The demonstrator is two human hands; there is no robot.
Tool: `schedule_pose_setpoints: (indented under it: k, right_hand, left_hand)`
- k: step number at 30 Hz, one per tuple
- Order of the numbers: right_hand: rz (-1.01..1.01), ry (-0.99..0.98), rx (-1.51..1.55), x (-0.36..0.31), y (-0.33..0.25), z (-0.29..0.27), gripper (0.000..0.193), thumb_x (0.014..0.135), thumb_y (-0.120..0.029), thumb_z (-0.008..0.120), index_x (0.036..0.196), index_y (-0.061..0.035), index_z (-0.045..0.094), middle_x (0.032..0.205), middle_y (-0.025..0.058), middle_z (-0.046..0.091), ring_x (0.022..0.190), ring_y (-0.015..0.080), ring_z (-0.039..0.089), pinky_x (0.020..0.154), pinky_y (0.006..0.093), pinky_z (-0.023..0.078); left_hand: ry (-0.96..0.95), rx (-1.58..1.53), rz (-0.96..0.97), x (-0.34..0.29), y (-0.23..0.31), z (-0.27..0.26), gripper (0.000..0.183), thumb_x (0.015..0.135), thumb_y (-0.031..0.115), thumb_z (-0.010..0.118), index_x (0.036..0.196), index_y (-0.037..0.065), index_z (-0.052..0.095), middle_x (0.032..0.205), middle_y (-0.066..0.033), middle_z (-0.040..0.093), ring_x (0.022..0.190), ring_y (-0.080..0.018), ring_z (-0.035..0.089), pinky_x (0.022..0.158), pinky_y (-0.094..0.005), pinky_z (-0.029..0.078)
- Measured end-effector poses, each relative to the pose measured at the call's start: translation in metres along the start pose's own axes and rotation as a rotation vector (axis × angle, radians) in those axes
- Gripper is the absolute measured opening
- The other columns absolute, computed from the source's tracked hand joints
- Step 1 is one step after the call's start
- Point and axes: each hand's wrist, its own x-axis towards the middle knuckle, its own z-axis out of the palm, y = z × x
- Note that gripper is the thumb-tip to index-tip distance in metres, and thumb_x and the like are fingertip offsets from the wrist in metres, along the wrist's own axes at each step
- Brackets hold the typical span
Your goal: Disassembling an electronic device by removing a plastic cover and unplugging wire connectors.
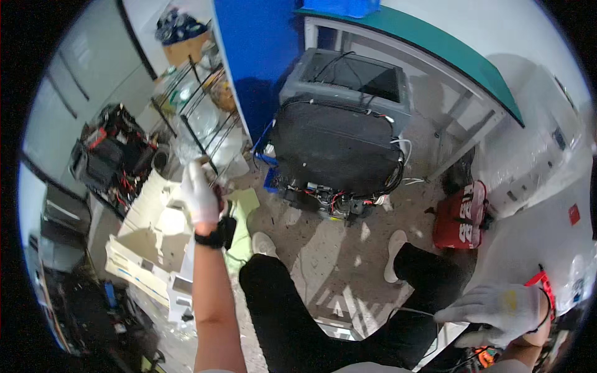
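Note:
My left hand [201,194], in a white glove, is closed beside the cream plastic shell [140,221] at the left. A dark bit shows at its thumb side, too small to name. My right hand [497,311], also gloved, is low at the right, its fingers stretched leftward and the thumb apart. A thin pale cable [415,310] reaches its fingertips; I cannot tell if they touch. In front of my feet stands a dark, rounded machine base [336,149], with wires around its rim and exposed electronics at its near edge.
Behind the base is a grey box-shaped unit [354,74], under a green-topped table [435,40]. A red bag [460,217] stands at the right beside plastic-wrapped goods [528,161]. A wire rack [199,118] and a black wired assembly [112,155] occupy the left.

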Motion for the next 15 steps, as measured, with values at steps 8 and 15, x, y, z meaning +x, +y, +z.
schedule_pose_setpoints:
  k: [8,15]
  right_hand:
    - [0.041,-0.018,0.583,0.074,0.112,0.039,0.046,0.092,-0.036,0.05,0.126,-0.0044,0.049,0.115,0.0176,0.059,0.099,0.0251,0.06,0.087,0.0343,0.047]
    - [-0.145,-0.145,1.012,0.152,0.165,0.096,0.077,0.089,-0.064,0.027,0.101,0.0027,0.064,0.096,0.0138,0.066,0.085,0.0215,0.064,0.08,0.0322,0.05]
  left_hand:
    - [-0.339,-0.288,0.095,-0.083,0.123,-0.041,0.04,0.097,0.04,0.035,0.076,0.009,0.047,0.049,0.0027,0.036,0.036,-0.0069,0.03,0.031,-0.021,0.027]
    - [-0.427,-0.593,-0.016,-0.161,0.118,0.077,0.034,0.097,0.038,0.035,0.088,0.007,0.047,0.054,0.002,0.043,0.042,-0.0075,0.04,0.035,-0.0208,0.03]
